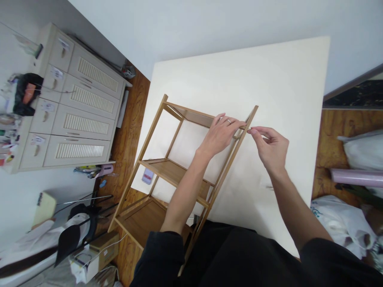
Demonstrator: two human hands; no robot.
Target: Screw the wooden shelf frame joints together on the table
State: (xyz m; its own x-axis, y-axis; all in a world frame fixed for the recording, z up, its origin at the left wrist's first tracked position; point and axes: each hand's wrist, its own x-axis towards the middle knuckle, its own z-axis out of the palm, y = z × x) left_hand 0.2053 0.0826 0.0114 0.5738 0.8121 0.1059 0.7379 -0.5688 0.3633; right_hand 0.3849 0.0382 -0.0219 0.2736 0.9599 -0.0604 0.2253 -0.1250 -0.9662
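A light-brown wooden shelf rack [173, 172] with several tiers stands tilted in view against the white tabletop [284, 79]. My left hand [221, 133], with a ring on one finger, grips the rack at its upper tier, fingertips at the right post [236, 147]. On the outer side of that post, my right hand [271, 145] pinches a small thin screw [249, 129] between thumb and forefinger, its tip against the wood. The fingers hide most of it. Small metal pieces [269, 187] lie on the tabletop beside my right forearm.
A white cabinet [80, 103] with drawers and slatted doors stands at the left. A phone-like item [147, 175] shows behind the rack. White bags [341, 223] and a pink roll [356, 176] lie on the wooden floor at right. A cardboard box [104, 249] sits lower left.
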